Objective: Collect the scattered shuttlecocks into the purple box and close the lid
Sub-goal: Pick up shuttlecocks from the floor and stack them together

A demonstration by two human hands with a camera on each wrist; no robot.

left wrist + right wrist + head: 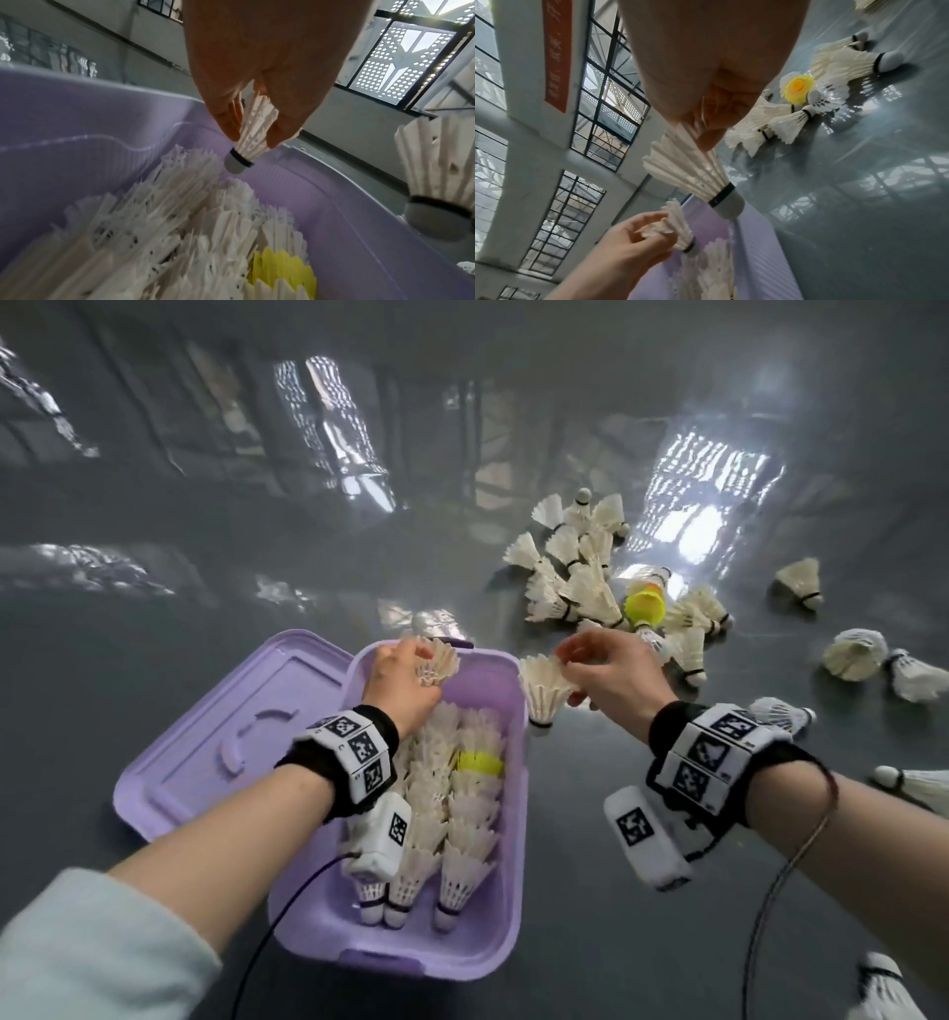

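Grey glossy floor (257, 942) spreads out below, and on it sits the purple box (506, 906), open, already packed with rows of white shuttlecocks (464, 819) and one yellow one (480, 762). Its lid (205, 752) lies flat, touching the box's left side. Off to the right, a loose pile of shuttlecocks (580, 588) waits on the floor, others strewn around it. Left hand (405, 680) hangs over the box's far end, its grip pinched on a white shuttlecock (253, 130), cork down. Right hand (611, 672) hovers just beside the box's right rim, fingers pinching another shuttlecock (542, 685) by its feathers.
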